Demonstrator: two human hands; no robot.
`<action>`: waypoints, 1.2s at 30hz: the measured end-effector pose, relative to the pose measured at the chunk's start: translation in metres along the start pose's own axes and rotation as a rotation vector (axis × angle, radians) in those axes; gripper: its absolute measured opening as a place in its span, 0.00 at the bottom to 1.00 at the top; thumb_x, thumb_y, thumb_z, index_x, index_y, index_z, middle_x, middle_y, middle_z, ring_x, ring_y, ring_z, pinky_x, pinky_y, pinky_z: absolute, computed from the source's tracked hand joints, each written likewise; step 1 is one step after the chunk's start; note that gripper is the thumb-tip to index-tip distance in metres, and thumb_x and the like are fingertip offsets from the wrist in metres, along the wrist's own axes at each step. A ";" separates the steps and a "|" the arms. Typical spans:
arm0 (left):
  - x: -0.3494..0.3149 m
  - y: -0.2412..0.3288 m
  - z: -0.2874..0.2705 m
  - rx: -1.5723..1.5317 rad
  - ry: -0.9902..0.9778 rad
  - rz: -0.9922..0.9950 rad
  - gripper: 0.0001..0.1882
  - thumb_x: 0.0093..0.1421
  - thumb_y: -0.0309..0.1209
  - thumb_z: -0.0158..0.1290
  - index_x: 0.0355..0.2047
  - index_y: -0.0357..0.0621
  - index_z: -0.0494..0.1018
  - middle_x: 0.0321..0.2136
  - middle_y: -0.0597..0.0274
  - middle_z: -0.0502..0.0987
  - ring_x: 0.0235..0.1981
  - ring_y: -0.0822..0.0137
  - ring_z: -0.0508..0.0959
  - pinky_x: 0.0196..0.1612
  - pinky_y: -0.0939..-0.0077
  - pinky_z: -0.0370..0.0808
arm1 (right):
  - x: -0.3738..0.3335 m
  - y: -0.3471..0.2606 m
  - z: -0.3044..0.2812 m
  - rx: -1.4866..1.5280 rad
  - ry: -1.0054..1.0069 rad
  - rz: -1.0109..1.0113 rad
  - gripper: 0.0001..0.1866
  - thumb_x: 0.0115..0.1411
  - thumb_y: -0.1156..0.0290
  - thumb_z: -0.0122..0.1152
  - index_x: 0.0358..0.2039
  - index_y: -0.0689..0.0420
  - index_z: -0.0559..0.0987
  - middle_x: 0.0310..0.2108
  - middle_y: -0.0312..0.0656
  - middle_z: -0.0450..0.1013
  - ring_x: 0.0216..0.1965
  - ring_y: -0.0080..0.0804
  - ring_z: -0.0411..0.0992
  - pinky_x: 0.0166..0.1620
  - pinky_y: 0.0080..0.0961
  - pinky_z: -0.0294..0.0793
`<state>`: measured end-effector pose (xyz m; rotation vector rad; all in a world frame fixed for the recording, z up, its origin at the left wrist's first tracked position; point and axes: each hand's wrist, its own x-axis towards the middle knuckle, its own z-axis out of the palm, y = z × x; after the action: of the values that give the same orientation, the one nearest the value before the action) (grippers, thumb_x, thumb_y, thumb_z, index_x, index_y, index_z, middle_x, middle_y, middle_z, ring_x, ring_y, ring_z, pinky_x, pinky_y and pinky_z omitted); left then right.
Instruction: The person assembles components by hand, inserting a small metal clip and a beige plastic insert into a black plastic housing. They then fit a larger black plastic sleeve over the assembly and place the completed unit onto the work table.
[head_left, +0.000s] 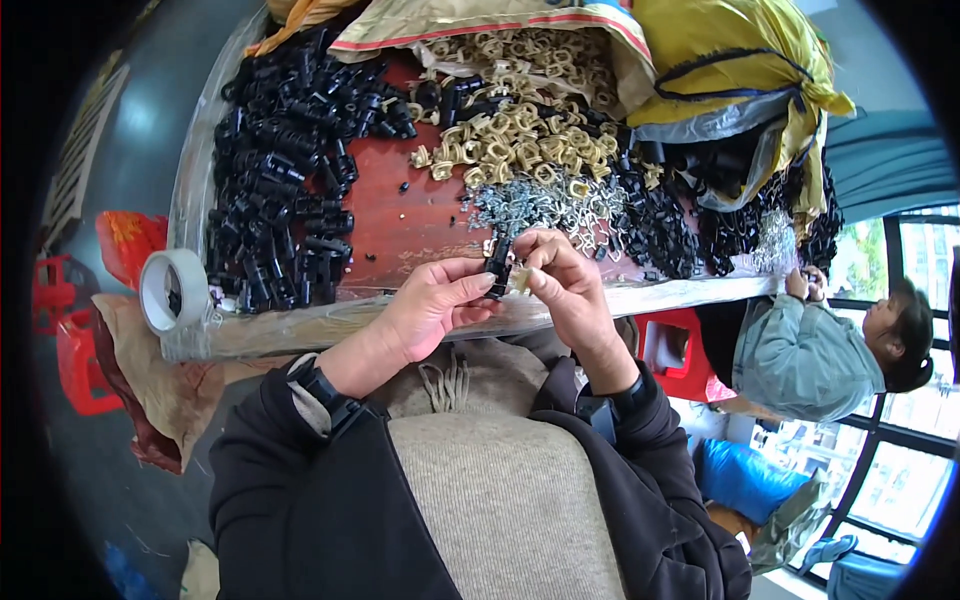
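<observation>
Left fingers (468,289) are pinching a black tubular part (497,268); right fingers (549,287) are holding a cream clip (520,280) at its side.

I am holding both sets nearly closed, just above the near edge of the bench (392,222), with the tubular part between them; I cannot tell whether the clip is touching it. I am judging this piece as partway: both components are in hand, but the clip is not looking seated. Plenty seems left: just beyond the fingers loose metal hooks (503,208) are lying, and farther off a heap of cream clips (535,142). Left of the fingers, black fittings (275,175) are lying piled, finished or not I cannot tell.
</observation>
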<state>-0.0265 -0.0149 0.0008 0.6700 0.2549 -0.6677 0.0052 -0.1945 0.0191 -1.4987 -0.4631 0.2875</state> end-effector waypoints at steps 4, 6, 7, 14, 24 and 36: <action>-0.003 0.002 -0.002 -0.040 -0.020 0.022 0.11 0.52 0.28 0.49 0.37 0.40 0.68 0.31 0.65 0.73 0.29 0.72 0.73 0.31 0.83 0.72 | 0.004 0.000 0.011 -0.190 -0.056 -0.073 0.09 0.51 0.67 0.53 0.23 0.60 0.69 0.39 0.41 0.60 0.42 0.26 0.57 0.45 0.22 0.55; -0.004 0.001 -0.004 -0.046 -0.012 0.022 0.11 0.52 0.28 0.49 0.37 0.40 0.68 0.31 0.65 0.73 0.30 0.72 0.73 0.31 0.83 0.72 | 0.005 0.000 0.017 -0.189 -0.006 -0.056 0.09 0.51 0.68 0.53 0.22 0.60 0.69 0.40 0.41 0.60 0.42 0.25 0.57 0.45 0.22 0.55; -0.004 0.001 -0.004 -0.046 -0.006 0.020 0.11 0.52 0.28 0.49 0.37 0.40 0.68 0.31 0.65 0.73 0.30 0.72 0.73 0.32 0.83 0.72 | 0.005 0.000 0.018 -0.187 0.022 -0.048 0.08 0.51 0.68 0.53 0.22 0.60 0.69 0.40 0.41 0.59 0.42 0.25 0.56 0.45 0.23 0.55; 0.002 -0.003 -0.005 -0.041 -0.020 -0.007 0.12 0.51 0.28 0.50 0.37 0.39 0.69 0.32 0.63 0.73 0.31 0.68 0.74 0.32 0.81 0.72 | 0.003 0.004 0.011 0.014 0.025 0.022 0.08 0.52 0.69 0.52 0.22 0.60 0.69 0.40 0.41 0.59 0.42 0.25 0.57 0.45 0.22 0.54; 0.024 -0.013 0.018 0.031 0.041 -0.067 0.12 0.50 0.29 0.52 0.36 0.39 0.69 0.30 0.62 0.73 0.29 0.69 0.74 0.31 0.82 0.71 | -0.012 0.013 -0.017 -0.141 0.095 0.003 0.07 0.52 0.70 0.53 0.23 0.60 0.69 0.40 0.39 0.59 0.43 0.25 0.57 0.43 0.20 0.58; 0.050 -0.013 0.035 0.159 0.081 -0.081 0.13 0.52 0.29 0.48 0.37 0.37 0.66 0.30 0.58 0.72 0.28 0.70 0.74 0.30 0.85 0.72 | -0.027 0.024 -0.098 -1.110 0.330 -0.047 0.08 0.47 0.72 0.55 0.30 0.58 0.69 0.26 0.41 0.66 0.23 0.32 0.67 0.26 0.25 0.66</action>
<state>0.0040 -0.0696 0.0001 0.8435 0.3073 -0.7442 0.0292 -0.2925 -0.0090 -2.5489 -0.3979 -0.3281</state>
